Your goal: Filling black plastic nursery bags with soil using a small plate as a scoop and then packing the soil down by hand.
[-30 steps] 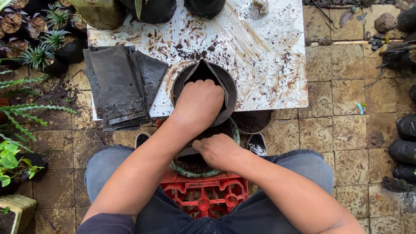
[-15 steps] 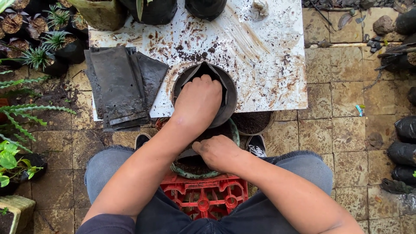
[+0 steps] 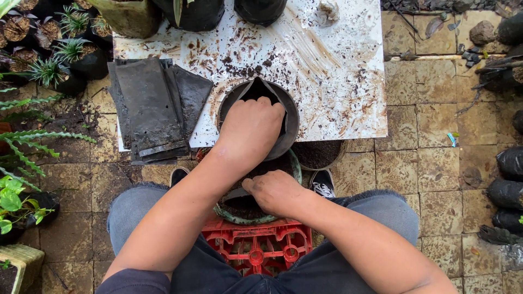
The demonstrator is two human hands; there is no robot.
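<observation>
My left hand (image 3: 250, 130) reaches forward onto an open black planting bag (image 3: 260, 87) that stands inside a dark round pot (image 3: 291, 122) on a soil-smeared white board (image 3: 332, 71). Its fingers curl over the bag's near edge and grip it. My right hand (image 3: 278, 190) lies palm down in a green-rimmed basin of dark soil (image 3: 239, 209) between my knees. Its fingers are bent down into the soil, and what they hold is hidden.
A stack of flat black planting bags (image 3: 150, 109) lies on the board's left end. I sit on a red plastic crate (image 3: 256, 247). Small potted plants (image 3: 60, 49) crowd the left, filled black bags (image 3: 509, 179) stand at the right on the paving, and large pots (image 3: 196, 13) line the board's far edge.
</observation>
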